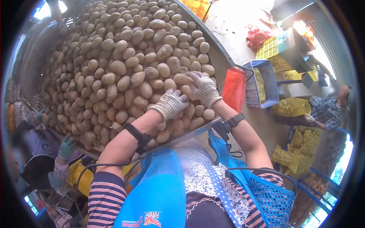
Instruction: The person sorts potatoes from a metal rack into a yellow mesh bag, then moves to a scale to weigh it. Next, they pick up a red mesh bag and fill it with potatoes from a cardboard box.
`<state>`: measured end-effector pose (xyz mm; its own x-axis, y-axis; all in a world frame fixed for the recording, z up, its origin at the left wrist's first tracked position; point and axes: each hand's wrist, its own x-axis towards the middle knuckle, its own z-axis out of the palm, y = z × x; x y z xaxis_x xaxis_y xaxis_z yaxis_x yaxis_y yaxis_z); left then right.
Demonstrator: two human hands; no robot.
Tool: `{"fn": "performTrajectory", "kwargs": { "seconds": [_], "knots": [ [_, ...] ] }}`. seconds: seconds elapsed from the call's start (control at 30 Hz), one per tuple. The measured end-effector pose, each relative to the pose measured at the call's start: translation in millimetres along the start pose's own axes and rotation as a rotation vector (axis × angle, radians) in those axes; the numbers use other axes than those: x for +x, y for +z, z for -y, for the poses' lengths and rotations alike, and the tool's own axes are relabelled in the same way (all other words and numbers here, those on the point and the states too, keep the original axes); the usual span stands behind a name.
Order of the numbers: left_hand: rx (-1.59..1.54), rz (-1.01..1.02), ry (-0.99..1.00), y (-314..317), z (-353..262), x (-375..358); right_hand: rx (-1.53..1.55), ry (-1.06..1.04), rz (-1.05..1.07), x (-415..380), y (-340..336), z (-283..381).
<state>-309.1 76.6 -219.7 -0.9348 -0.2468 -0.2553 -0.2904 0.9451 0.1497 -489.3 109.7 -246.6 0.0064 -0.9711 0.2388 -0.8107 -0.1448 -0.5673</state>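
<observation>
A great heap of potatoes (118,67) fills the metal-sided bin in front of me. My left hand (169,105), in a white knitted glove, lies over potatoes near the bin's front edge, its fingers spread. My right hand (205,89), gloved the same way, is just to its right, with its fingers bent against an elongated potato (183,79). Another potato (188,91) lies between the two hands. The undersides of my fingers are partly hidden.
The bin's metal rim (190,133) runs before my body. Right of it are a red bag (234,89), a blue crate (262,83) and yellow net sacks (289,157). A person (329,108) stands at right; a co-worker's green glove (67,147) is at left.
</observation>
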Motion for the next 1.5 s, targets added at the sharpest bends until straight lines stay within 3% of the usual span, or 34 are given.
{"fn": "performTrajectory", "kwargs": {
  "seconds": [0.07,0.13,0.2,0.23,0.27,0.3,0.33,0.4,0.43,0.47,0.5,0.53,0.6,0.7,0.83,0.9,0.93,1.0,1.03,1.17,1.23,1.33,1.37,1.4,1.43,1.47,1.5],
  "knots": [
    [-0.041,0.135,0.014,-3.0,6.0,4.6,0.030,-0.005,0.071,13.5,18.5,-4.3],
    [-0.074,0.054,0.031,-3.3,15.0,0.0,-0.075,0.016,0.146,21.9,24.2,6.3],
    [-0.593,-0.127,-0.338,-9.8,6.6,-14.0,-0.103,0.010,0.175,28.1,20.8,9.0],
    [-1.070,-0.378,-0.405,-7.1,1.8,-24.5,-0.005,0.100,0.186,29.6,18.0,9.8],
    [-1.062,-0.382,-0.415,-8.4,-0.5,-33.8,0.094,0.190,0.199,31.7,16.4,10.5],
    [-1.756,-0.508,-0.503,-9.9,-1.3,-42.7,0.368,0.311,0.109,31.0,30.5,6.3],
    [-2.460,-0.626,-0.555,-11.1,-0.5,-48.9,0.375,0.300,0.115,30.9,37.3,5.8],
    [-2.612,-0.757,-0.504,-13.4,-2.4,-55.2,1.317,0.532,-0.014,27.5,37.8,21.4],
    [-2.762,-0.877,-0.433,-13.9,-5.2,-58.0,1.532,0.625,-0.001,21.6,41.5,35.3],
    [-2.903,-1.004,-0.342,-13.7,-6.5,-60.1,1.534,0.619,0.022,20.3,42.5,46.7],
    [-2.891,-1.042,-0.153,-1.3,-5.3,-58.8,1.456,0.587,0.093,21.9,39.5,59.4],
    [-2.883,-1.070,-0.150,10.3,-3.8,-60.5,1.376,0.553,0.160,22.8,34.6,71.6],
    [-3.004,-1.130,0.069,11.5,-2.6,-62.5,1.426,0.535,0.254,27.4,23.8,92.8],
    [-3.062,-1.194,0.035,12.8,-4.6,-66.6,1.396,0.733,0.289,29.7,26.2,100.0],
    [-3.053,-1.246,0.026,13.0,-7.9,-71.5,1.253,0.707,0.363,31.8,23.1,103.8],
    [-3.083,-1.247,0.000,10.5,-9.7,-73.2,0.877,0.349,0.290,27.3,37.8,99.3],
    [-3.113,-1.237,-0.033,9.4,-10.5,-74.1,0.874,0.348,0.295,25.0,41.0,93.5],
    [-3.075,-1.285,-0.099,10.6,-10.5,-78.4,1.297,0.822,0.525,35.5,14.1,108.8],
    [-3.032,-1.327,-0.169,10.9,-10.2,-81.0,1.562,0.926,0.701,40.7,-7.3,114.6],
    [-3.027,-1.394,-0.305,-5.6,-13.1,-90.8,1.809,0.913,0.741,18.0,44.6,78.8],
    [-2.954,-1.481,-0.520,-9.3,-15.4,-93.8,2.152,0.797,1.093,12.8,52.7,61.9],
    [-2.958,-1.465,-0.359,7.2,-20.1,-101.0,1.981,0.950,0.946,13.5,36.5,84.0],
    [-2.931,-1.509,-0.357,17.4,-21.3,-104.6,1.853,0.811,0.900,13.6,25.7,100.1],
    [-2.399,-1.404,-0.434,25.8,-23.8,-106.7,1.730,0.669,0.858,13.2,19.4,112.9],
    [-1.886,-1.254,-0.496,34.6,-28.2,-112.1,1.765,0.852,0.925,8.2,33.6,95.6],
    [-1.854,-1.296,-0.520,31.4,-33.3,-123.6,1.652,0.836,0.866,15.8,-6.9,141.6],
    [-2.391,-1.371,-0.307,25.2,-38.5,-138.1,1.551,0.565,0.931,15.8,6.0,133.2]
  ]
}}
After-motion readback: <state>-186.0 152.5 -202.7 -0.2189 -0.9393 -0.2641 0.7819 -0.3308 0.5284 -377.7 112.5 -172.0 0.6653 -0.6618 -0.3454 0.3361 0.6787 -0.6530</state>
